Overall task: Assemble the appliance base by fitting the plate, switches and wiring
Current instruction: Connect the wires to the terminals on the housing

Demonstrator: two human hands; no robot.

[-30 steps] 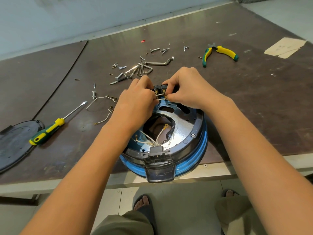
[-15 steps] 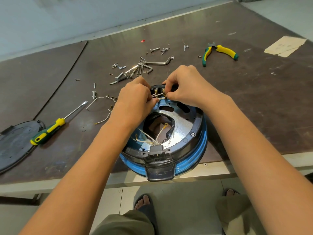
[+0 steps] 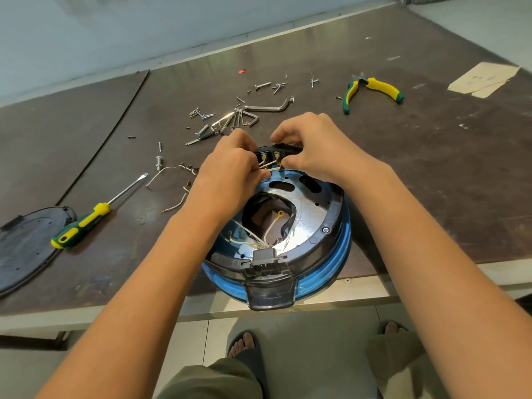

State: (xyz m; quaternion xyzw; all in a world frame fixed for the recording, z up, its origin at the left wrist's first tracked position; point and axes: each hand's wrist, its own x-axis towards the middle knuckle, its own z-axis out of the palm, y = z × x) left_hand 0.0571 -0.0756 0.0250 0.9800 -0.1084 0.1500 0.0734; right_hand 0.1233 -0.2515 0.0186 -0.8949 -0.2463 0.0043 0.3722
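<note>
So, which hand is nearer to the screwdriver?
Left. The left hand is right of the screwdriver; the right hand lies farther right, beyond the left one.

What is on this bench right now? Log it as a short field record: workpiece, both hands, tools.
workpiece: round blue-and-black plastic appliance base, open side up, at the table's near edge
left hand: pinches thin white wires at the switch terminals
right hand: grips small black switch block above the base's far rim
tools: green-and-yellow screwdriver, left; green-and-yellow pliers, far right
loose parts: metal screws beyond the hands; dark round cover plate, far left
</note>
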